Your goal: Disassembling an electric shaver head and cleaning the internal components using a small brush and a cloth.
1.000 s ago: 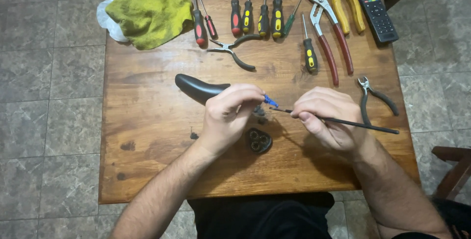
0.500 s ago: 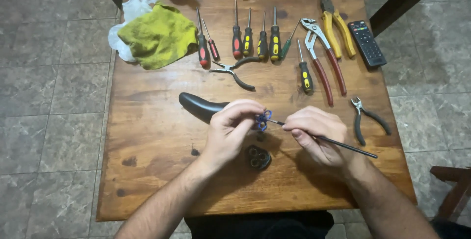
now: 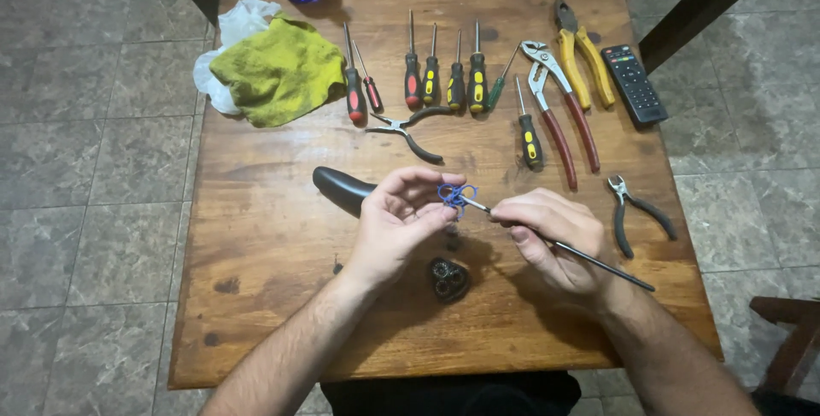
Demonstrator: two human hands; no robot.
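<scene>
- Since the earlier frame both hands have been raised slightly off the bench, and the small blue part is now seen plainly between them rather than half hidden.
- The wooden bench [image 3: 256,296] is seen from above, with grey floor tiles around it.
- A yellow-green cloth [image 3: 278,70] is laid over a white rag at the far left corner.
- A row of screwdrivers [image 3: 444,79] is set out along the far side, with red-handled pliers [image 3: 564,117] and yellow-handled pliers [image 3: 585,57] to the right of it and a black remote [image 3: 634,84] beyond those.
- A black shaver body [image 3: 342,188] is lying on the bench, partly covered by the left hand.
- The left hand [image 3: 397,224] is closed in a pinch on the blue part [image 3: 455,195], held above the bench.
- The right hand [image 3: 551,232] is wrapped around a thin metal tool [image 3: 598,264], whose tip is touching the blue part.
- A round black shaver head [image 3: 448,279] is resting on the bench just below the hands.
</scene>
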